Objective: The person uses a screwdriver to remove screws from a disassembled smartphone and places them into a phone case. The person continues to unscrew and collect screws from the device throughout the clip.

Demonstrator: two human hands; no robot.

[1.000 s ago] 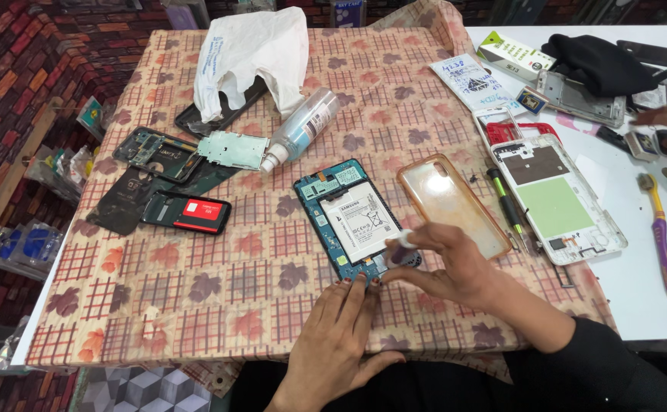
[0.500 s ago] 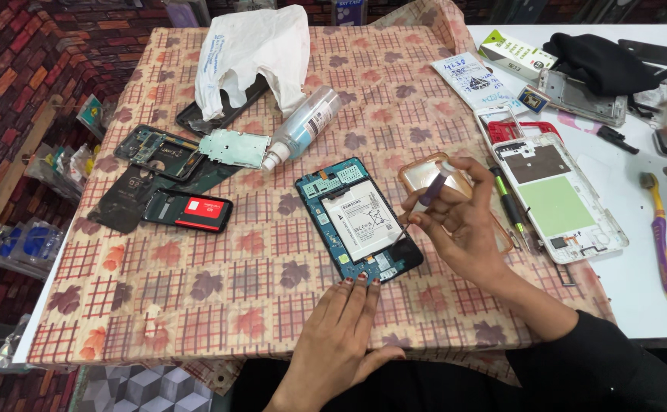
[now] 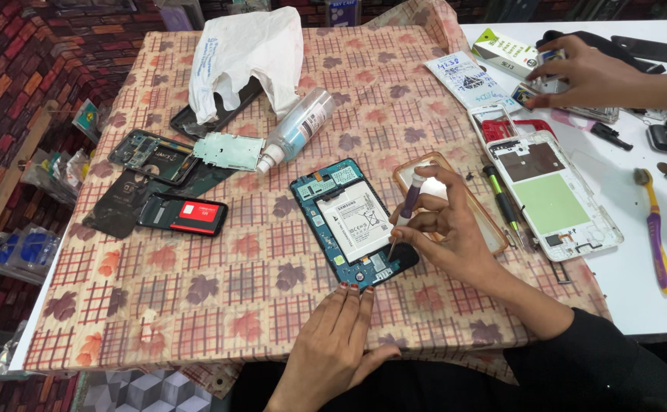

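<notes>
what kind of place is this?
Likely a phone repair bench: an opened blue phone with exposed white battery, a purple-handled screwdriver in the right hand, and a stripped white phone frame nearby.

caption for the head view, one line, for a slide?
Right hand sets a small screwdriver on an opened phone; left hand steadies its lower edge.

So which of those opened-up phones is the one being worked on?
The blue-framed phone with the white battery: the right hand points a purple screwdriver into it, the left hand steadies it.
</notes>
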